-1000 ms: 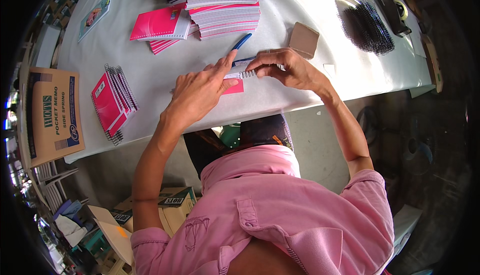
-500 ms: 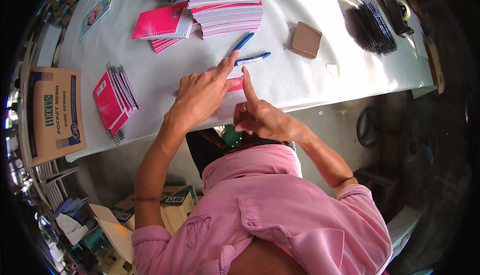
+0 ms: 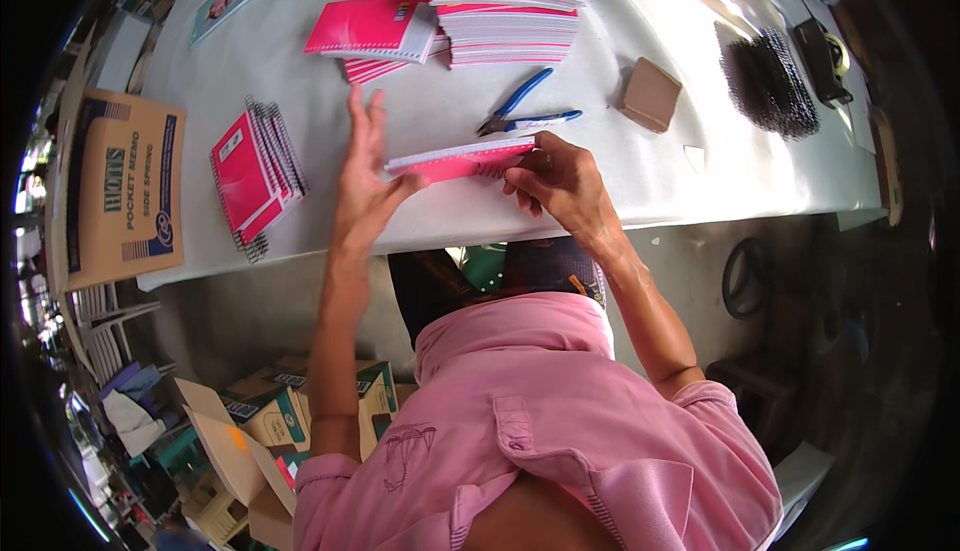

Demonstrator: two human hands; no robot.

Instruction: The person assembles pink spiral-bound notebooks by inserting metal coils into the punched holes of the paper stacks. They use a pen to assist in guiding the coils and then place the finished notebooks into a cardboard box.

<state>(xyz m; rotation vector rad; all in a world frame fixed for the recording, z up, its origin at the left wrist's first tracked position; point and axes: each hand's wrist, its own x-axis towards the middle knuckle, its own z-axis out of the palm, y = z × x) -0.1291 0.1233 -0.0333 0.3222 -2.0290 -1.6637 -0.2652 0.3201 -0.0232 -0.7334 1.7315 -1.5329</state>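
A thin pink-covered notebook (image 3: pixel 455 166) is held over the table's front part, its row of punched holes toward me. A dark wire coil (image 3: pixel 490 168) sits in some of the holes near its right end. My right hand (image 3: pixel 565 186) is closed around that end, fingertips beside the coil. At the other end my left hand (image 3: pixel 365 181) has its fingers stretched up and apart, the thumb against the notebook's corner. Just beyond the notebook lie blue-handled pliers (image 3: pixel 520 111), their handles spread.
Tall stacks of pink notebooks (image 3: pixel 510 36) stand at the back. Coiled notebooks (image 3: pixel 250 176) lie at left beside a cardboard box (image 3: pixel 125 191). Toward the right are a brown block (image 3: pixel 651 96), a pile of black wire coils (image 3: pixel 770 81) and a tape dispenser (image 3: pixel 822 61).
The notebook, earlier mostly hidden under my hands, is now raised and in plain sight. My left hand has opened out to the left; my right hand has moved rightward and gripped its end.
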